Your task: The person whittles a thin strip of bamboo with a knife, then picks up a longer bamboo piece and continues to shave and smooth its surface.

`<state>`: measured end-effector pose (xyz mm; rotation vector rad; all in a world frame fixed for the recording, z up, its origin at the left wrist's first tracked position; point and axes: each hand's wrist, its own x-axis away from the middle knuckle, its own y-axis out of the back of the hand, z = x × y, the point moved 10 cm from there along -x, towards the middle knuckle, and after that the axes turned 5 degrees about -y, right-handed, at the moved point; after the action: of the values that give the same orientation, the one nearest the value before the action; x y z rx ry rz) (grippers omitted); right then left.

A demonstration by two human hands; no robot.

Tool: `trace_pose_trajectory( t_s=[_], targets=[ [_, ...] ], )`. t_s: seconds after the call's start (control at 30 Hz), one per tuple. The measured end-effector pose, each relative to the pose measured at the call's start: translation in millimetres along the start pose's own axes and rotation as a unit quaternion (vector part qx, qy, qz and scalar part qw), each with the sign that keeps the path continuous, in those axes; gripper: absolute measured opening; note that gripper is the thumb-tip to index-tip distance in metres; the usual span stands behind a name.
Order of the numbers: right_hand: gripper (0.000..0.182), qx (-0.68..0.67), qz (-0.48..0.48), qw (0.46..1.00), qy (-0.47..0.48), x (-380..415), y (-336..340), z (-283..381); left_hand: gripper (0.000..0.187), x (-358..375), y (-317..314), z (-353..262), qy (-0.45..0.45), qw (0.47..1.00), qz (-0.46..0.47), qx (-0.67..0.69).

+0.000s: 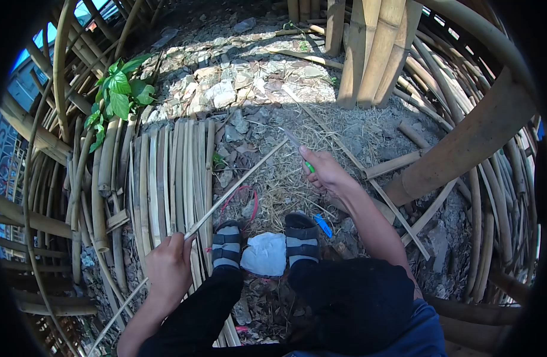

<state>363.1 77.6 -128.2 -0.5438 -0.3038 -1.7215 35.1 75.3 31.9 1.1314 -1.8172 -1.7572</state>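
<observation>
My left hand is closed around a long, thin bamboo strip, which slants from the lower left up to the middle of the view. In my right hand is a knife with a bright green handle, its blade pointing up and to the left. The blade lies right by the strip's far end. Below both hands, my sandaled feet flank a pale, flat-topped block. Pale shavings litter the ground under the strip.
Several split bamboo strips lie side by side at the left. Thick bamboo posts stand at the back, and a leaning pole crosses the right. A leafy plant grows at left; a blue wrapper lies by my foot.
</observation>
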Motion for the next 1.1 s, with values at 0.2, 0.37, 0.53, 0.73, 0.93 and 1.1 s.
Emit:
trace_pose_trajectory(
  t_s=[0.2, 0.37, 0.53, 0.73, 0.93, 1.1],
  targets=[
    [0.057, 0.022, 0.070, 0.997, 0.000, 19.8, -47.1, -7.0, 0.024, -2.6, -9.0, -2.5, 0.002, 0.999, 0.033, 0.005],
    [0.058, -0.010, 0.021, 1.000, -0.003, 10.5, -18.2, 2.5, 0.026, 0.5, -6.9, 0.4, 0.007, 1.000, 0.030, -0.001],
    [0.058, 0.021, 0.067, 0.997, 0.010, 20.2, -49.4, 1.3, 0.031, -1.2, -6.6, -1.4, 0.013, 1.000, 0.013, 0.020],
    [0.057, 0.009, 0.058, 0.998, -0.007, 21.7, -52.6, -0.8, 0.032, -2.8, -13.3, 2.7, 0.024, 0.998, 0.041, 0.033],
    [0.056, 0.084, 0.043, 0.995, 0.042, 15.8, -51.3, 4.0, 0.037, -2.9, -11.0, 0.2, 0.039, 0.996, 0.045, 0.059],
    [0.056, 0.016, -0.013, 1.000, 0.011, -1.9, -1.0, 2.2, 0.037, 1.2, -13.0, 5.7, 0.045, 0.996, 0.062, 0.049]
  ],
)
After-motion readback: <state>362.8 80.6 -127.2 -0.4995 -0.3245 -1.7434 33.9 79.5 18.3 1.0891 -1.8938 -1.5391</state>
